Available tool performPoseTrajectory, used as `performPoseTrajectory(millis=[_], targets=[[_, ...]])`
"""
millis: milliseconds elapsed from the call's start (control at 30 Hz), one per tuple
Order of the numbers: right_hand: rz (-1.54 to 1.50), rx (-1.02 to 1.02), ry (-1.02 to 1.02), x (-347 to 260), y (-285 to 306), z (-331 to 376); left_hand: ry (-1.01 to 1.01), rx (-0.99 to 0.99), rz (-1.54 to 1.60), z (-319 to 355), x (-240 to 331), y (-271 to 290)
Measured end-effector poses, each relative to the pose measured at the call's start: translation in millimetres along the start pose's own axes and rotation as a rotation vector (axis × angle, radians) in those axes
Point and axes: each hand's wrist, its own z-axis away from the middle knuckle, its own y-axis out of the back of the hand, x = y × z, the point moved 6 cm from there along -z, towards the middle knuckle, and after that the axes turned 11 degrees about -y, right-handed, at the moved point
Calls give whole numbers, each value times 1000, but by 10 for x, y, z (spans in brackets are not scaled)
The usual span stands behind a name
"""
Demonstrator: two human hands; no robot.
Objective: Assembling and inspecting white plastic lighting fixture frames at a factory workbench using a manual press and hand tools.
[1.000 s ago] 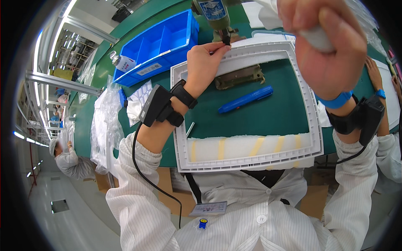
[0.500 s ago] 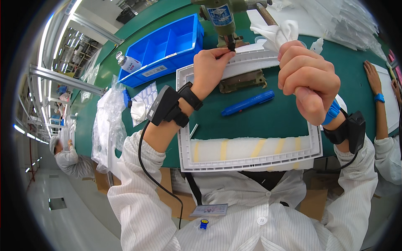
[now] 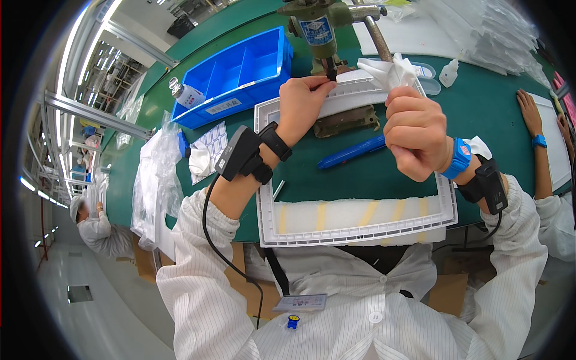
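A white rectangular plastic frame (image 3: 360,231) lies on the green bench in front of me, its near side padded with white foam and yellow tape strips. My left hand (image 3: 303,108) presses the frame's far edge under the tip of a green press tool (image 3: 318,27). My right hand (image 3: 417,132) is closed around a crumpled white cloth (image 3: 390,72), held above the frame's far right part. A blue pen-like tool (image 3: 351,152) and a dull metal fixture block (image 3: 345,123) lie inside the frame.
A blue compartment bin (image 3: 237,75) stands at the back left, with a small bottle (image 3: 183,93) beside it. Clear plastic bags (image 3: 153,174) pile at the left edge. A small dropper bottle (image 3: 449,73) stands at the back right. Another person's hand (image 3: 531,108) rests at the right.
My right hand has dropped from close to the camera down toward the frame, with the white cloth coming into sight in it. My left hand has stayed at the frame's far edge.
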Motion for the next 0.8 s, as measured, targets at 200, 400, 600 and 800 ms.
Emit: performPoseTrajectory(millis=[200, 400, 600, 800], targets=[[104, -116, 23, 1, -77, -2, 4, -17, -26, 4, -11, 8], [193, -233, 50, 44, -129, 40, -14, -14, -21, 0, 17, -9], [200, -239, 58, 51, -111, 21, -16, -16, -50, -27, 40, 13], [240, -270, 50, 61, -122, 46, -24, -5, -1, -30, -9, -25]])
